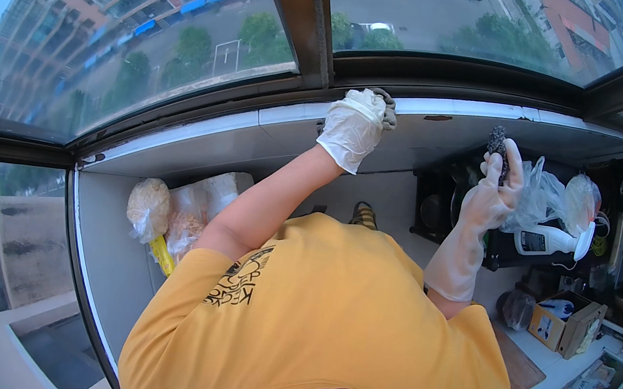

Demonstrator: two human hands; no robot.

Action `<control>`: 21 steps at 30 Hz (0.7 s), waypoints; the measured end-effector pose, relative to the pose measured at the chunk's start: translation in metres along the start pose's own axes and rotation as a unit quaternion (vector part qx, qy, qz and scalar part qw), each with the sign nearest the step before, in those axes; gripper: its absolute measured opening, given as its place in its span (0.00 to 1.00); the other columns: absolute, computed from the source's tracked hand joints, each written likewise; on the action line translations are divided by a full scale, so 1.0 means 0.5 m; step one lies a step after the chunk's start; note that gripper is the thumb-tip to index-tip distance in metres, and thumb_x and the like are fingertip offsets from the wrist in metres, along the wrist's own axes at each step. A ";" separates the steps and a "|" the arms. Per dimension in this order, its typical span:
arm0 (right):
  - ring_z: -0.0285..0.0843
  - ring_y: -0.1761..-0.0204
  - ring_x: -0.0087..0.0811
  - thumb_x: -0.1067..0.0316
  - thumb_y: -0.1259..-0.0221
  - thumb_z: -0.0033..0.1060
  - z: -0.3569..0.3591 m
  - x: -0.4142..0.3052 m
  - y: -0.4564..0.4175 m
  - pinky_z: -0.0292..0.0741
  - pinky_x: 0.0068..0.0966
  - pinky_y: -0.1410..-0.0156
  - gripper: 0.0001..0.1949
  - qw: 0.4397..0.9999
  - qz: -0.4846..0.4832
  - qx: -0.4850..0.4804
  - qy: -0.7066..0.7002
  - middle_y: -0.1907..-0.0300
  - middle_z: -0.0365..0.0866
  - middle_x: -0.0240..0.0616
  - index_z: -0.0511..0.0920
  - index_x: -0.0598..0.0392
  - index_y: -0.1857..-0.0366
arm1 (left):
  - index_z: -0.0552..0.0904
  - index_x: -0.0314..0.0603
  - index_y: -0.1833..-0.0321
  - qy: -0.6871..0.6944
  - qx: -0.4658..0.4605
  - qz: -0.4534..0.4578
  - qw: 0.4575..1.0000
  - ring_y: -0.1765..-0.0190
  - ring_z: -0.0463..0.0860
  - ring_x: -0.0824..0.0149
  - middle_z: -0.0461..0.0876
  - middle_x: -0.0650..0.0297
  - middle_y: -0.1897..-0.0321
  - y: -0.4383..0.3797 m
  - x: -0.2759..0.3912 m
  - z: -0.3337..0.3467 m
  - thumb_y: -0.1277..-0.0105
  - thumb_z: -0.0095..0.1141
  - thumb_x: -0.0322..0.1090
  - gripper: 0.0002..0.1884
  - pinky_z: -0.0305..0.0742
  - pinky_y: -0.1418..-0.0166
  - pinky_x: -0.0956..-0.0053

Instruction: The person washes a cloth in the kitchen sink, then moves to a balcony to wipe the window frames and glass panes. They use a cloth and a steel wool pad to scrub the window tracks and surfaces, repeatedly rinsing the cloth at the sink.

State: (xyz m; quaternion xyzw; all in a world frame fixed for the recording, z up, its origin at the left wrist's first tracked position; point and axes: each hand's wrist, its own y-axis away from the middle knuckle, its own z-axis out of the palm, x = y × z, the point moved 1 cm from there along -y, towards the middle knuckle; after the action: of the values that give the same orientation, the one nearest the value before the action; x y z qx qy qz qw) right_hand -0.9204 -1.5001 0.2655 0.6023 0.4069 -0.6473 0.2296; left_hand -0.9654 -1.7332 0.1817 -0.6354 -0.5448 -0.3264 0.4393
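My left hand (pixel 355 120), in a thin white glove, presses a grey cloth (pixel 391 112) onto the white windowsill (pixel 462 108), just below the window's upright post. Most of the cloth is hidden under the hand. My right hand (pixel 495 188) wears a long, pale rubber glove. Raised near the inner wall below the sill, it pinches a dark scouring pad (pixel 497 140) between thumb and fingers; the pad appears to be steel wool. The brown window frame (pixel 460 82) runs along the sill above both hands.
Right of my right hand, a white spray bottle (pixel 545 241) lies on a black rack beside plastic bags (pixel 540 192). An open cardboard box (pixel 582 329) stands lower right. Bagged goods (pixel 150 206) rest against the left wall. Beyond the glass are buildings far below.
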 end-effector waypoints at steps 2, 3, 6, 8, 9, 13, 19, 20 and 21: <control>0.84 0.59 0.20 0.72 0.30 0.61 -0.028 0.024 -0.011 0.79 0.16 0.51 0.12 1.000 -0.008 0.003 0.008 0.54 0.87 0.32 0.84 0.50 0.46 | 0.85 0.40 0.59 -0.373 0.009 0.164 0.913 0.64 0.84 0.58 0.85 0.56 0.64 -0.029 0.104 0.031 0.38 0.58 0.31 0.08 0.79 0.62 0.64; 0.84 0.58 0.20 0.71 0.30 0.61 -0.027 0.024 -0.012 0.79 0.16 0.51 0.12 1.000 -0.017 -0.010 0.004 0.53 0.87 0.32 0.84 0.50 0.46 | 0.86 0.42 0.62 -0.377 0.015 0.174 0.910 0.62 0.84 0.54 0.86 0.54 0.64 -0.041 0.089 0.060 0.41 0.61 0.33 0.07 0.81 0.58 0.59; 0.84 0.58 0.20 0.71 0.30 0.62 -0.015 0.009 -0.024 0.79 0.15 0.51 0.12 0.998 0.031 -0.042 0.045 0.53 0.87 0.31 0.84 0.49 0.46 | 0.87 0.41 0.60 -0.342 -0.004 0.169 0.924 0.60 0.85 0.51 0.86 0.55 0.63 -0.063 0.107 0.099 0.42 0.62 0.32 0.08 0.81 0.57 0.60; 0.84 0.53 0.27 0.71 0.33 0.65 -0.011 0.068 -0.054 0.80 0.22 0.47 0.11 0.996 -0.052 -0.059 0.052 0.50 0.87 0.34 0.84 0.50 0.49 | 0.87 0.43 0.59 -0.317 -0.029 0.183 0.930 0.59 0.85 0.53 0.87 0.55 0.62 -0.052 0.151 0.072 0.43 0.63 0.35 0.10 0.82 0.56 0.61; 0.84 0.50 0.32 0.73 0.34 0.66 0.009 0.065 -0.055 0.79 0.26 0.43 0.11 0.989 -0.090 -0.070 0.091 0.49 0.86 0.38 0.84 0.53 0.50 | 0.87 0.43 0.59 -0.321 -0.076 0.151 0.932 0.59 0.86 0.53 0.87 0.55 0.62 -0.044 0.160 0.051 0.44 0.63 0.35 0.11 0.82 0.56 0.62; 0.86 0.56 0.44 0.82 0.43 0.66 0.131 0.062 -0.056 0.81 0.29 0.47 0.14 0.931 -0.311 -0.189 -0.009 0.58 0.87 0.45 0.85 0.58 0.54 | 0.87 0.42 0.61 -0.191 0.031 0.051 0.980 0.61 0.86 0.53 0.87 0.55 0.63 0.022 0.103 -0.054 0.45 0.61 0.30 0.09 0.81 0.57 0.62; 0.84 0.52 0.41 0.73 0.38 0.57 0.105 0.125 -0.152 0.81 0.34 0.46 0.11 0.821 -0.450 -0.194 0.294 0.56 0.87 0.42 0.86 0.52 0.55 | 0.87 0.40 0.65 -0.339 0.116 0.149 0.922 0.64 0.85 0.53 0.86 0.55 0.67 0.061 0.105 -0.105 0.46 0.60 0.25 0.07 0.80 0.59 0.64; 0.84 0.53 0.42 0.74 0.38 0.57 0.073 0.156 -0.218 0.81 0.33 0.47 0.11 0.833 -0.427 -0.144 0.321 0.56 0.87 0.42 0.86 0.53 0.54 | 0.87 0.40 0.65 -0.301 0.101 0.119 0.941 0.64 0.85 0.52 0.86 0.55 0.67 0.059 0.106 -0.102 0.46 0.60 0.25 0.07 0.79 0.59 0.64; 0.84 0.54 0.42 0.74 0.38 0.56 0.031 0.194 -0.298 0.81 0.32 0.47 0.12 0.841 -0.402 -0.090 0.350 0.56 0.86 0.43 0.86 0.53 0.54 | 0.87 0.40 0.66 -0.260 0.082 0.091 0.958 0.64 0.85 0.52 0.86 0.55 0.67 0.055 0.108 -0.097 0.47 0.60 0.25 0.06 0.79 0.59 0.64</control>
State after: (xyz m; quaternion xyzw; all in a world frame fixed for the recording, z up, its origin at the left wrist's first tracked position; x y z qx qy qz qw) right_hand -1.0632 -1.4097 0.2084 0.5491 0.7231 -0.3894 -0.1548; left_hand -0.9248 -1.7564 0.2438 -0.7068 -0.6051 -0.0627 0.3611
